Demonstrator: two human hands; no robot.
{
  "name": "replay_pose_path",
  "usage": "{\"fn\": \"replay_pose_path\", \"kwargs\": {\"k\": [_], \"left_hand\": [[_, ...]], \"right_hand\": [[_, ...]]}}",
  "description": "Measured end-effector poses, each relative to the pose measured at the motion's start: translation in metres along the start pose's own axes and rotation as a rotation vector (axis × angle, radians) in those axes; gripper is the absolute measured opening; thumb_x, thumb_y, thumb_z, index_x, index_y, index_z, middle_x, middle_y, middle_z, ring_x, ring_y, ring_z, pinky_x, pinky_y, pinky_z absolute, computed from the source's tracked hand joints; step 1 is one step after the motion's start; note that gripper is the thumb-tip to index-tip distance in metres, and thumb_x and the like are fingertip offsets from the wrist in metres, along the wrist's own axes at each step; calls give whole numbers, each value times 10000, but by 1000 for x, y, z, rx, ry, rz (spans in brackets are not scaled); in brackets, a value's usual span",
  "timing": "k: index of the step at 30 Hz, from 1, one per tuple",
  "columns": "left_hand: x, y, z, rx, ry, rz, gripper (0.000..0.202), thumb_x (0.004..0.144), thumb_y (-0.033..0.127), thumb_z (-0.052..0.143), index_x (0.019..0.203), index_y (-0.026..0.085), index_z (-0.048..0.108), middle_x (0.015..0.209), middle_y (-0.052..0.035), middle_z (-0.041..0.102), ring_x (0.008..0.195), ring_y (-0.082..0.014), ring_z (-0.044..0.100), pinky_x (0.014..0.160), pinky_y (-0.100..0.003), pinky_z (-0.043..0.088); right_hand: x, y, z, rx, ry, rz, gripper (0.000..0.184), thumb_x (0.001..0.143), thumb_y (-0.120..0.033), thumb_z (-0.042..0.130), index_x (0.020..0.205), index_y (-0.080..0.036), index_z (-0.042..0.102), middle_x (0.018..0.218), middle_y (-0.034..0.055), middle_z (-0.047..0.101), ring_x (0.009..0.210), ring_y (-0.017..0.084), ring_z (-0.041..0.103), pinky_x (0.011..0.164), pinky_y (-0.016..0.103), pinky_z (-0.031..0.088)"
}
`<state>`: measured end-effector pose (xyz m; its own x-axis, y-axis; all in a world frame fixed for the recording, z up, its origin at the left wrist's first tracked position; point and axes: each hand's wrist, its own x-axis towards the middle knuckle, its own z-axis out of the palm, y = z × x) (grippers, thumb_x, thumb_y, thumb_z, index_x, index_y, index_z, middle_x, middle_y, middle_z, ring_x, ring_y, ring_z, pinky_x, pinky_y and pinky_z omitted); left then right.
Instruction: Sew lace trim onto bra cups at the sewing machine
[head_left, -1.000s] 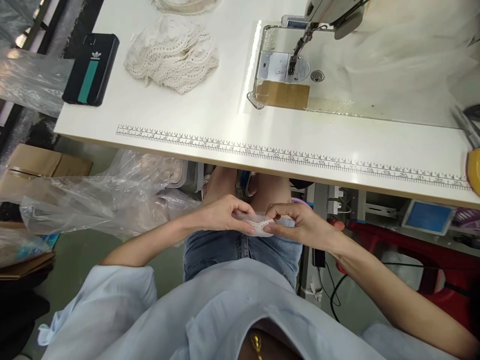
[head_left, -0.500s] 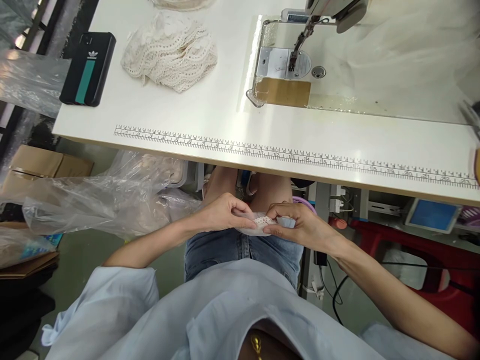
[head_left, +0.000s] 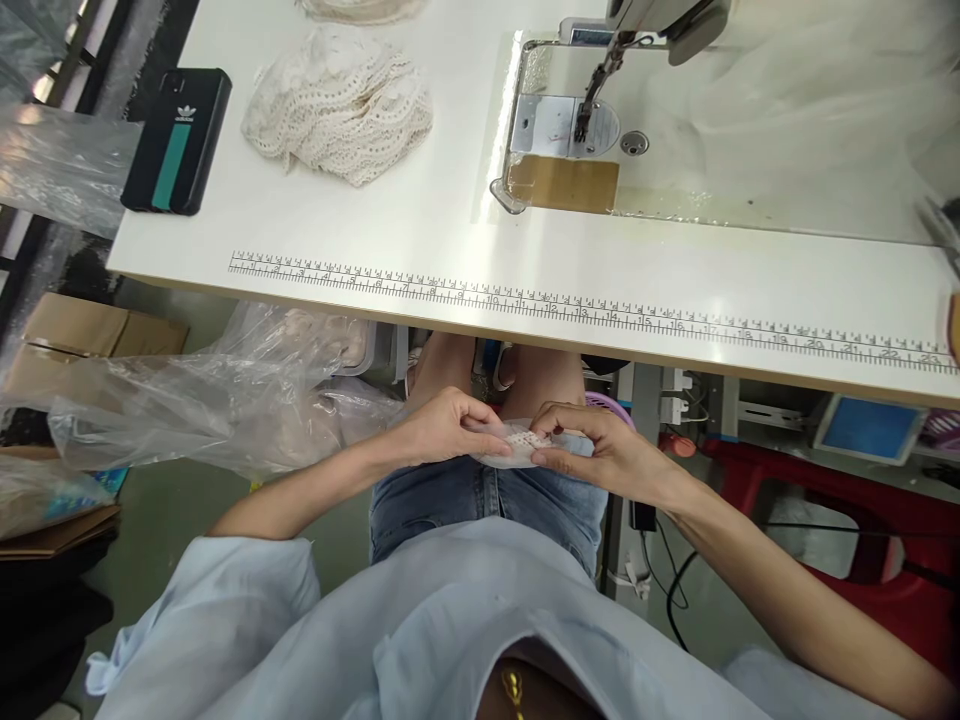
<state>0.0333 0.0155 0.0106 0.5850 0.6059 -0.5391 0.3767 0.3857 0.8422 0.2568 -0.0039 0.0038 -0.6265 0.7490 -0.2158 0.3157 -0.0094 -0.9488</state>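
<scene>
Above my lap, both hands pinch a small piece of white lace fabric (head_left: 517, 446) with a sheer edge and a dotted pattern. My left hand (head_left: 454, 428) grips its left end between thumb and fingers. The right end is in the pinch of my right hand (head_left: 592, 447). Part of the fabric is hidden behind my fingers. On the table beyond, a heaped bundle of cream eyelet lace (head_left: 337, 110) lies left of the sewing machine (head_left: 592, 110). A second pale bundle (head_left: 364, 8) is cut off by the top of the view.
A black phone (head_left: 176, 140) lies at the left of the white table (head_left: 360, 228), whose front edge carries a printed ruler (head_left: 585, 312). Clear plastic bags (head_left: 202, 400) and a cardboard box (head_left: 82, 335) are at lower left. A red stool (head_left: 885, 590) stands at right.
The fingers of my right hand have shifted very slightly on the lace fabric. Both hands keep their hold, and the view has moved a little.
</scene>
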Motion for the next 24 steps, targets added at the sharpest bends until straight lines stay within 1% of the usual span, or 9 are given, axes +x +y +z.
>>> {"fn": "replay_pose_path", "kwargs": {"k": [3,7,11,17,21,24], "left_hand": [[0,1,1,12,16,-4,237,675,322,734,751,97,726,661,-16,652,587,-83,523,549,-185,387],[-1,2,2,60,36,10,232,687,326,720,741,100,726,642,-8,642,576,-77,509,539,-178,377],[-1,-1,3,73,28,39,265,706,356,699,766,99,720,680,-15,647,611,-87,526,563,-182,389],[-2,-1,4,79,22,19,281,703,368,699,771,97,718,659,-5,633,599,-87,515,552,-186,373],[-2,3,3,70,20,6,261,688,345,716,784,102,727,662,0,642,592,-84,514,549,-183,372],[-3,2,4,88,32,21,260,704,354,701,778,105,728,651,6,638,578,-78,502,543,-181,366]], "right_hand": [[-1,3,0,4,3,-1,213,818,-394,631,889,-194,626,883,39,645,783,167,571,689,287,441],[-2,6,2,7,19,10,242,797,-408,657,901,-190,636,861,36,643,752,160,571,665,280,438],[0,8,5,53,32,23,201,815,-388,639,845,-190,660,841,36,650,761,165,576,681,285,441],[0,8,4,150,-3,56,204,813,-392,637,813,-191,668,839,38,653,771,171,574,696,295,449],[-3,12,1,193,-45,77,256,771,-406,683,921,-202,646,904,38,647,811,175,588,718,288,465],[-4,17,1,178,-26,48,300,762,-384,701,1003,-231,609,940,30,623,829,165,578,736,281,465]]}}
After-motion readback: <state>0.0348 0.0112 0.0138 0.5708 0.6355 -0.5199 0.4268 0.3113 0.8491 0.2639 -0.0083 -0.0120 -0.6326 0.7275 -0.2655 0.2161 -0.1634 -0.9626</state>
